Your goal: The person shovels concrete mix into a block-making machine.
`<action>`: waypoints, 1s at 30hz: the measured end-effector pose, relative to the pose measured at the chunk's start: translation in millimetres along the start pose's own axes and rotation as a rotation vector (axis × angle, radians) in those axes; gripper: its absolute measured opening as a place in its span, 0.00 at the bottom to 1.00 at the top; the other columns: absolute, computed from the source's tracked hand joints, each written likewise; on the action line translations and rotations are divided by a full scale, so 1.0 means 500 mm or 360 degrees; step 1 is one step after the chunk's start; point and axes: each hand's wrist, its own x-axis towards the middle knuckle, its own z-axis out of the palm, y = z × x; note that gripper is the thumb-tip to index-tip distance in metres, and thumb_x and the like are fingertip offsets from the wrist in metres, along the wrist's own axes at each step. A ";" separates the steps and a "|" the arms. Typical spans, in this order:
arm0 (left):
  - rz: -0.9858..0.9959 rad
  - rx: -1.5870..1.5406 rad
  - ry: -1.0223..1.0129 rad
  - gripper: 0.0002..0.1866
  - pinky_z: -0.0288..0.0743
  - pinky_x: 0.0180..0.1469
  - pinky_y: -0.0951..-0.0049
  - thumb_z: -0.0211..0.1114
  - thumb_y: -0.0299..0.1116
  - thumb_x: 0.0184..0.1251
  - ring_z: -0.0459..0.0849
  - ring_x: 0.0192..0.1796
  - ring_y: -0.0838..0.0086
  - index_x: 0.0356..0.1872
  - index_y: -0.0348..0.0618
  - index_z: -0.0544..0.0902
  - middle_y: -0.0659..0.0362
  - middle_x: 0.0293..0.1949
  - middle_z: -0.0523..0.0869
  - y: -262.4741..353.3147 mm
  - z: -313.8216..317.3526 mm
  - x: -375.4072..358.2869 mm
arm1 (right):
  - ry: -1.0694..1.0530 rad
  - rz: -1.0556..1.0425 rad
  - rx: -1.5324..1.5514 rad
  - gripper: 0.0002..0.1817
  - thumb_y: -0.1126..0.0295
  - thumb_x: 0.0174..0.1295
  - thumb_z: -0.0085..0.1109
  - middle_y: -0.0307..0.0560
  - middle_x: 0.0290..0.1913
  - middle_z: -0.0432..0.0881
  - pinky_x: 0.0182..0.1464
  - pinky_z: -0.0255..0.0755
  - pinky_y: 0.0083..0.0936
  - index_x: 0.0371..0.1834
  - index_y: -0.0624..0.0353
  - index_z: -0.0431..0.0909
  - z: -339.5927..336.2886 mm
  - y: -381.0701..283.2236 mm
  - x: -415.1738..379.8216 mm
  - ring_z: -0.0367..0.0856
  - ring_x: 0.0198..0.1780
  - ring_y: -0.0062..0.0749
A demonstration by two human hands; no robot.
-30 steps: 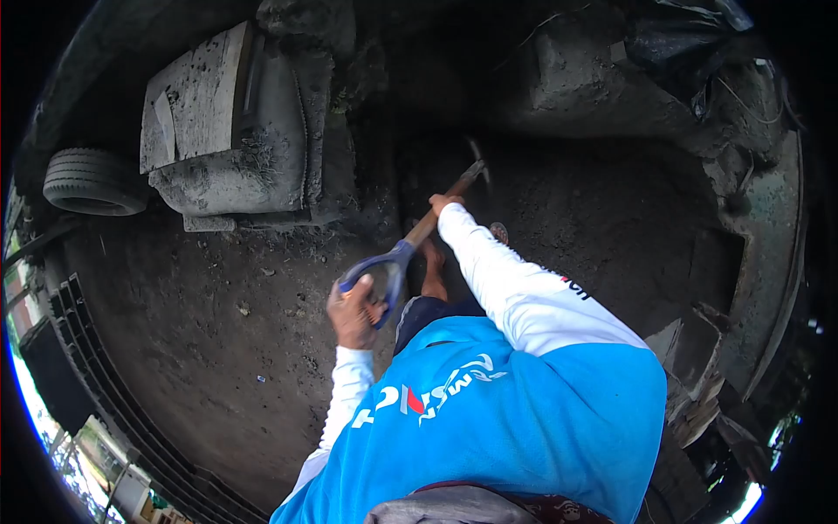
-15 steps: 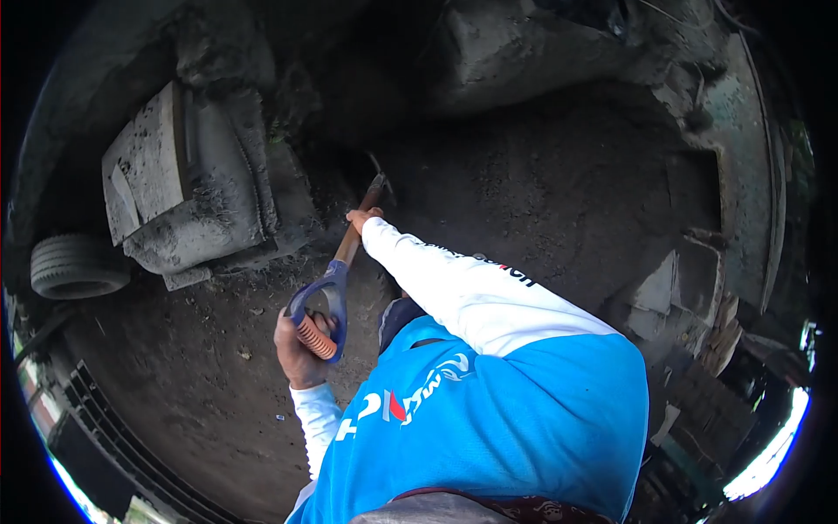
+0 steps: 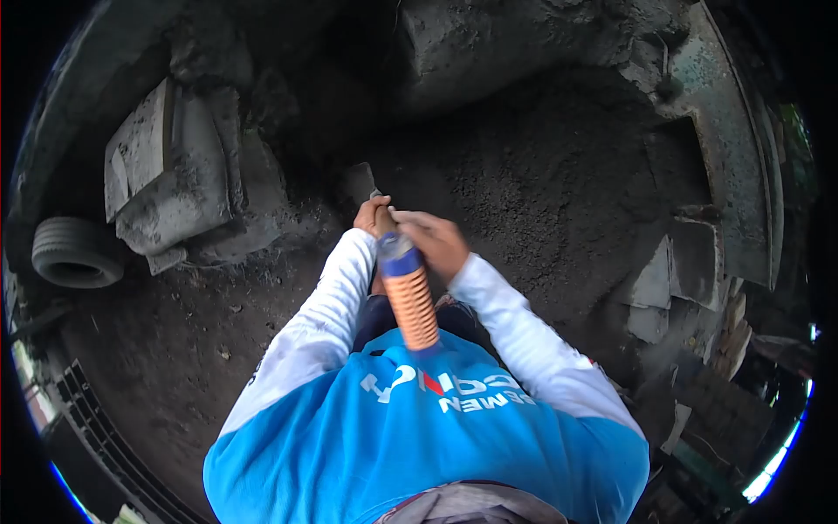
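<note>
A shovel [image 3: 408,293] with an orange ribbed grip and blue handle points back at my chest. Its metal blade [image 3: 359,181] shows only partly beyond my hands, near the dark ground. My left hand [image 3: 371,215] is wrapped round the wooden shaft, close to the blade. Just behind it and to the right, my right hand [image 3: 438,243] closes on the shaft near the blue handle, slightly smeared by motion. No hand is on the orange grip.
Loose dark soil [image 3: 532,192] covers the ground ahead and right. Stacked grey, dusty sacks or boards [image 3: 179,170] stand at left, beside a tire [image 3: 78,253]. Broken slabs [image 3: 655,288] lean at right. A metal grating [image 3: 100,437] curves along the lower left.
My left hand has left the orange grip and now holds the shaft. My right hand has shifted back along the shaft. The handle has swung right, up against my chest.
</note>
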 end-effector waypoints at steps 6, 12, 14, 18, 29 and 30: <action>-0.1940 -0.0782 0.0272 0.12 0.78 0.40 0.52 0.66 0.28 0.53 0.77 0.32 0.62 0.37 0.45 0.73 0.57 0.31 0.74 -0.091 0.134 -0.100 | 0.0117 -0.0381 0.0268 0.49 0.47 0.62 0.66 0.44 0.37 0.80 0.46 0.75 0.26 0.76 0.68 0.54 -0.183 -0.060 -0.421 0.79 0.38 0.25; -0.2082 -0.0898 0.0470 0.13 0.80 0.34 0.55 0.69 0.37 0.61 0.75 0.26 0.63 0.36 0.46 0.73 0.57 0.27 0.73 -0.228 0.196 -0.341 | 0.1191 0.0425 0.0665 0.35 0.79 0.49 0.60 0.48 0.25 0.79 0.28 0.80 0.30 0.66 0.68 0.68 -0.215 0.149 -0.672 0.81 0.23 0.33; -0.2229 -0.0855 0.0491 0.13 0.79 0.31 0.56 0.70 0.39 0.62 0.74 0.25 0.64 0.34 0.47 0.74 0.57 0.25 0.73 -0.277 0.210 -0.414 | 0.1537 0.0613 0.1102 0.33 0.83 0.47 0.56 0.46 0.23 0.77 0.26 0.82 0.39 0.63 0.60 0.72 -0.210 0.288 -0.741 0.79 0.20 0.35; -0.2192 -0.0580 0.0284 0.11 0.77 0.29 0.57 0.71 0.37 0.61 0.74 0.22 0.64 0.39 0.47 0.79 0.58 0.25 0.73 -0.481 0.155 -0.578 | 0.2015 0.1228 0.1339 0.12 0.82 0.47 0.57 0.48 0.21 0.75 0.18 0.73 0.39 0.36 0.59 0.75 -0.148 0.462 -0.835 0.72 0.16 0.34; -0.2278 -0.0025 0.0381 0.13 0.74 0.22 0.59 0.71 0.36 0.61 0.72 0.17 0.65 0.31 0.45 0.73 0.59 0.20 0.71 -0.612 0.041 -0.429 | 0.2098 0.1429 0.1048 0.05 0.82 0.56 0.62 0.46 0.22 0.76 0.18 0.77 0.39 0.29 0.61 0.76 -0.005 0.737 -0.702 0.73 0.14 0.35; -0.2315 0.0015 0.0353 0.12 0.74 0.23 0.59 0.70 0.35 0.62 0.72 0.18 0.66 0.32 0.45 0.72 0.60 0.20 0.70 -0.600 0.032 -0.384 | 0.2103 0.1436 0.1098 0.05 0.82 0.56 0.62 0.45 0.21 0.76 0.19 0.78 0.37 0.29 0.61 0.76 0.019 0.764 -0.667 0.73 0.14 0.34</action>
